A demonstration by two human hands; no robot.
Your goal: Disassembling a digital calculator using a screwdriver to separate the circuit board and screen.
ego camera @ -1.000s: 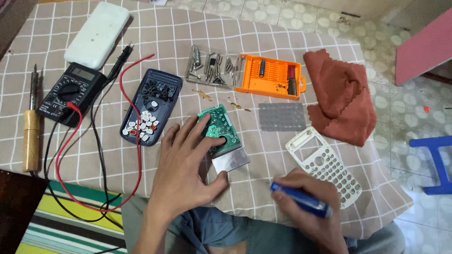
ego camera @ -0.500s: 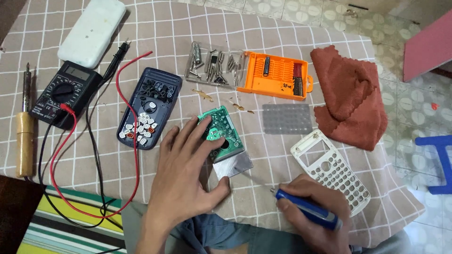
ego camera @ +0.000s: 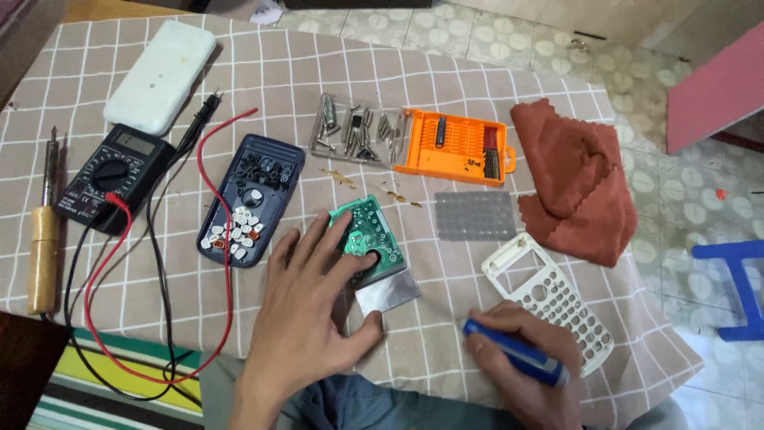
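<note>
since the earlier frames the right hand [ego camera: 521, 362] has drawn the blue screwdriver [ego camera: 517, 360] back from the board, its tip hidden. right fingers closed around the handle. left hand [ego camera: 314, 306] lies flat, fingers spread and holding nothing, fingertips pressing the green circuit board [ego camera: 366, 239], which sits mid-table on the checked cloth [ego camera: 477, 56] with a silvery display panel [ego camera: 387, 293] at its near end. board judged light, stiff, fragile at solder points and at the panel; best gripped by its bare long edges. open cloth lies left of the hand; the white keypad frame [ego camera: 549, 299] sits near the right hand, close to the table's near edge. dark blue rear shell [ego camera: 251, 195] with loose keys lies well apart.
</note>
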